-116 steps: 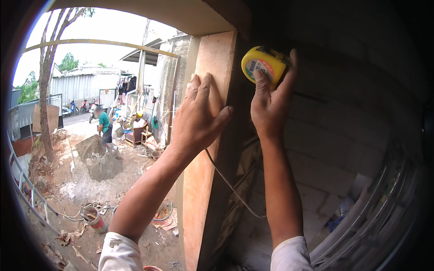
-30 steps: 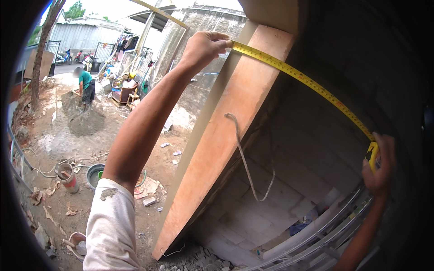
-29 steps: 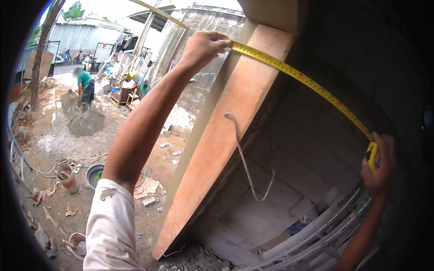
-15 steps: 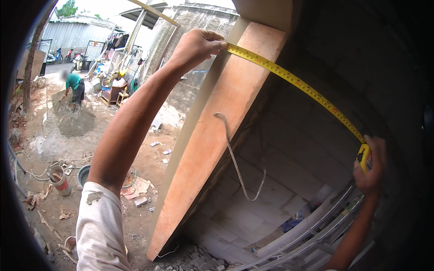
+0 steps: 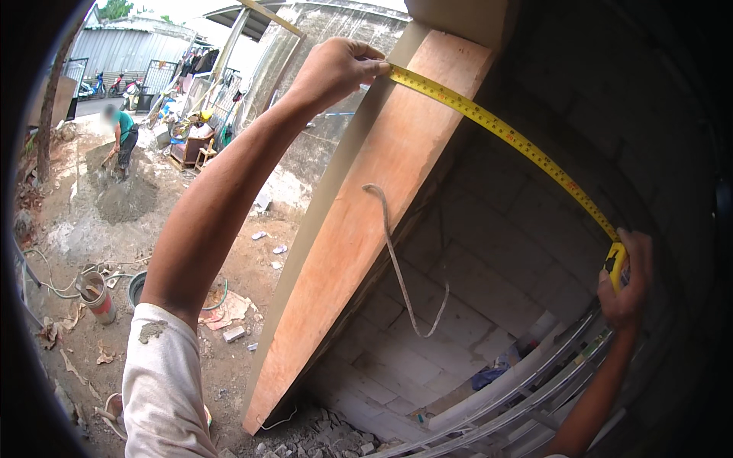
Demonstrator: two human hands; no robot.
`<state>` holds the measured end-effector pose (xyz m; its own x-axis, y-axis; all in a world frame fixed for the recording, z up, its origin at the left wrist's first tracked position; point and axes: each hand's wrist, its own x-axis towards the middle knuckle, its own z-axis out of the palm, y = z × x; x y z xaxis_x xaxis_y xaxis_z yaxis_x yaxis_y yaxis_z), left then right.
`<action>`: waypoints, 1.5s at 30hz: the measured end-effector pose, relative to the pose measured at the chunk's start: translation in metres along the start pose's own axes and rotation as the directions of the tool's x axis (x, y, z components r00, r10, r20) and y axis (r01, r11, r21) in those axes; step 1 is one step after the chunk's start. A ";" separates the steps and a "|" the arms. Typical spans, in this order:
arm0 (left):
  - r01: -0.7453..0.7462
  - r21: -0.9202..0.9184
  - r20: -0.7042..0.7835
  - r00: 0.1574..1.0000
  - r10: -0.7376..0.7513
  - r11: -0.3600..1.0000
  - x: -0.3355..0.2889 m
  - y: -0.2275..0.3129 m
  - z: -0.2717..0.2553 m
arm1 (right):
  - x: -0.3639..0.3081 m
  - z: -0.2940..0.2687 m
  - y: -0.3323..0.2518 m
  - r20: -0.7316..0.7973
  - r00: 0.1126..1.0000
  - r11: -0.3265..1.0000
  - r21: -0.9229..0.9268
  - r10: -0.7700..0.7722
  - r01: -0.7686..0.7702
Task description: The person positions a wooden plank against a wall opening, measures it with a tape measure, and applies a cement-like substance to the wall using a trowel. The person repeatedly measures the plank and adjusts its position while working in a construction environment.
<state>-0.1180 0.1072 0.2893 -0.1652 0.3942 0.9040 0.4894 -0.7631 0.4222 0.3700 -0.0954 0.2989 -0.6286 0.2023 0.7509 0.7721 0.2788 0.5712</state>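
My left hand (image 5: 347,70) pinches the free end of a yellow tape measure blade (image 5: 496,126) beside the top of an orange-brown wooden board (image 5: 366,221). From there the blade stretches across the board and slopes down to the right. In my right hand (image 5: 630,282) is the yellow and black tape measure case (image 5: 615,263), with the blade coming out of its top. The board stands upright along a grey concrete edge. A bent piece of cord or wire (image 5: 393,259) sticks out of the board's face and hangs below the blade.
Light block walling (image 5: 458,282) lies in shade behind the board. Metal channels (image 5: 527,397) run at the lower right. Outside on the left, a person in a green shirt (image 5: 124,137) bends over a grey heap (image 5: 126,195). A bucket (image 5: 97,298) and rubble (image 5: 328,439) are on the ground.
My left hand sits slightly higher and further right in the picture, still pinching the blade's end. My right hand has barely moved. The person outside has shifted posture at the heap.
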 end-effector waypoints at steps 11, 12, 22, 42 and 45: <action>-0.240 -0.248 -0.043 0.971 0.237 0.939 -0.085 0.090 0.011 | 0.003 0.036 -0.039 -0.081 0.990 0.981 0.167 0.111 -0.096; -0.289 -0.161 -0.076 0.957 0.280 0.944 -0.081 0.094 0.021 | 0.006 0.043 -0.043 -0.129 0.981 0.971 0.209 0.146 -0.117; -0.017 0.602 -0.221 0.957 0.187 0.799 -0.083 0.070 0.107 | -0.044 0.145 -0.091 -0.208 0.606 0.384 0.907 0.768 -0.175; 0.089 0.708 -0.241 0.963 0.121 0.701 -0.089 0.053 0.124 | -0.188 0.239 -0.149 0.137 0.406 -0.270 0.918 0.903 0.290; 0.099 0.709 -0.245 0.963 0.112 0.698 -0.089 0.051 0.124 | -0.187 0.250 -0.147 0.154 0.403 -0.294 0.903 0.902 0.313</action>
<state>0.0280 0.0971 0.2219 -0.3138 0.1684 0.9344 0.9325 -0.1308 0.3367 0.3507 0.0605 -0.0088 0.4290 0.4778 0.7666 -0.5089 0.8290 -0.2319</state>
